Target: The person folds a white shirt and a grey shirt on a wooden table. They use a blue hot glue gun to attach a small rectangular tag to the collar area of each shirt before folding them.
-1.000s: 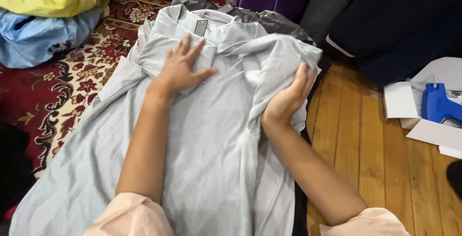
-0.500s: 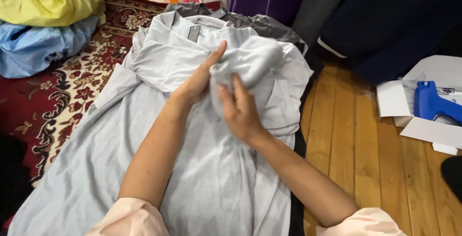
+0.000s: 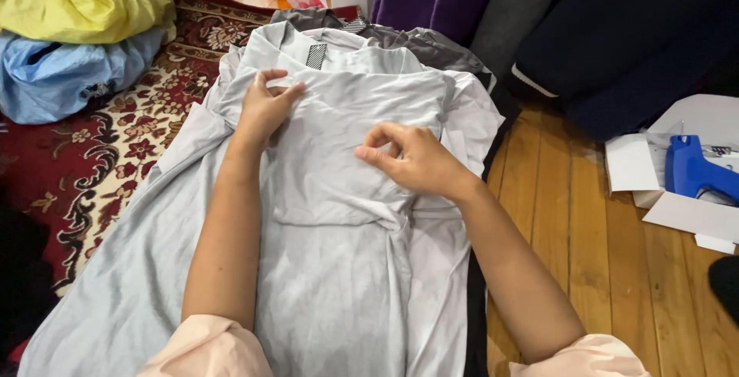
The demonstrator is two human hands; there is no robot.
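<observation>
Grey garment [image 3: 339,192] lies spread lengthwise, half on the patterned red rug [image 3: 92,161] at 9 o'clock, half on the wooden floor [image 3: 616,269] at 3 o'clock, its upper part folded down over the body. Left hand [image 3: 264,106] pinches the folded edge near the collar at 11 o'clock; right hand [image 3: 412,160] pinches fabric at centre, fingers curled. Bare boards at 4 o'clock; a blue tool [image 3: 693,169] on white cardboard sits well apart at 3 o'clock. Yellow and blue bundles [image 3: 77,31] crowd 10 o'clock
</observation>
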